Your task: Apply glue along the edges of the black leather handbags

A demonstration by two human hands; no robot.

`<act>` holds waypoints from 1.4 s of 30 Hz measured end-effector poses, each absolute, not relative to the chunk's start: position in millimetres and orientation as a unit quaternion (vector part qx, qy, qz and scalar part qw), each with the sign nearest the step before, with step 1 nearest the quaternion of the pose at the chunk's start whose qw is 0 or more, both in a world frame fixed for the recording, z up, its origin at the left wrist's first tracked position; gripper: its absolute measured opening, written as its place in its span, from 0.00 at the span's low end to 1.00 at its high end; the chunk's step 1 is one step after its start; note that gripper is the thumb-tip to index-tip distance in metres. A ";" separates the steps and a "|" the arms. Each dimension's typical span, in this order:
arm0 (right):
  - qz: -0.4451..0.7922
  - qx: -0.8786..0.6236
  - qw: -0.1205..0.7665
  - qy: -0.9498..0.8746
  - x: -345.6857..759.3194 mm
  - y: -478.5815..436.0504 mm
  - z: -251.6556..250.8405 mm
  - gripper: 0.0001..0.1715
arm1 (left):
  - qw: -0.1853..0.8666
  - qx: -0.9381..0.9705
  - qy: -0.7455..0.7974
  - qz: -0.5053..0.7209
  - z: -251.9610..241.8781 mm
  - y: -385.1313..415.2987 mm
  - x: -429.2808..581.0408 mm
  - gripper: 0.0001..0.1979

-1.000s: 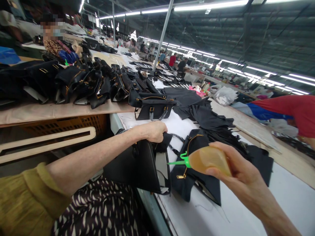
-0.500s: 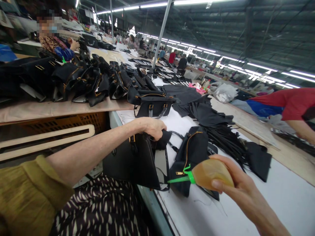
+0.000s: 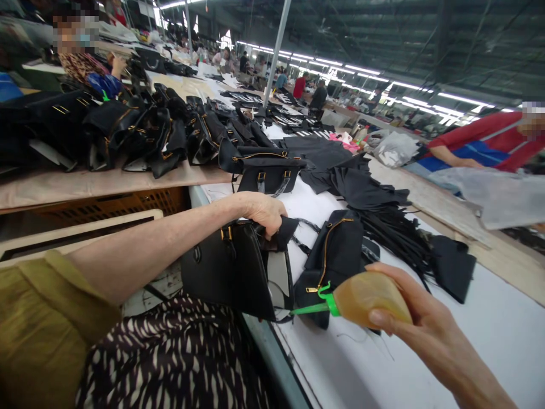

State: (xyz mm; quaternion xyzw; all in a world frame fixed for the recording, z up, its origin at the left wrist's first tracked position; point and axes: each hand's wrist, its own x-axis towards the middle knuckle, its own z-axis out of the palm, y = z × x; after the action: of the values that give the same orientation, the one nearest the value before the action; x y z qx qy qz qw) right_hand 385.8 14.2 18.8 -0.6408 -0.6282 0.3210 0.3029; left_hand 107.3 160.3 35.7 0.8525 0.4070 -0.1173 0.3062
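My left hand (image 3: 264,211) grips the upper edge of a black handbag (image 3: 230,272) that leans over the table's near edge, its side open on a pale inner panel. In my right hand (image 3: 409,318) is a glue bottle (image 3: 368,296), a soft squeeze bottle of amber liquid with a green nozzle. The nozzle tip is at the bag's lower side corner; whether it touches cannot be told. Just beyond lies a black zippered bag piece (image 3: 336,250) with a gold zip. Behind my left hand stands another black handbag (image 3: 264,167).
Black handbags (image 3: 114,130) crowd the bench at left. Black cut pieces (image 3: 361,193) and thin strips cover the table (image 3: 481,341) further back. A person in red (image 3: 481,145) works across at right, another person (image 3: 80,62) at far left. An orange crate (image 3: 157,201) sits below the bench.
The view has shifted slightly. Both hands keep their grips, and the nozzle stays near the same corner of the bag. The person in red has straightened up, and a translucent sheet now shows there.
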 end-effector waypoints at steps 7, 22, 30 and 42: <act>0.360 -0.636 0.286 -0.620 388.2 10.7 16.9 0.32 | 0.307 0.852 0.419 -0.075 33.5 149.5 100.8 0.17; 0.508 -0.562 0.481 -0.441 367.7 8.2 5.0 0.29 | 0.079 0.813 0.570 0.090 72.1 93.6 52.4 0.12; 0.520 -0.534 0.535 -0.398 358.0 19.8 8.2 0.29 | -0.092 0.758 0.634 0.120 106.3 69.2 77.6 0.12; 0.434 -0.558 0.543 -0.455 380.5 14.6 -0.5 0.32 | -0.136 0.734 0.634 0.202 75.1 43.8 113.1 0.14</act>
State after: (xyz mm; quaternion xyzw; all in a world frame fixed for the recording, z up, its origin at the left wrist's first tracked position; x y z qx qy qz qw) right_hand 380.5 14.6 -0.5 -0.5575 -0.4546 0.4337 0.5426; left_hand 113.1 43.8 75.1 0.7339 0.6341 0.2017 -0.1362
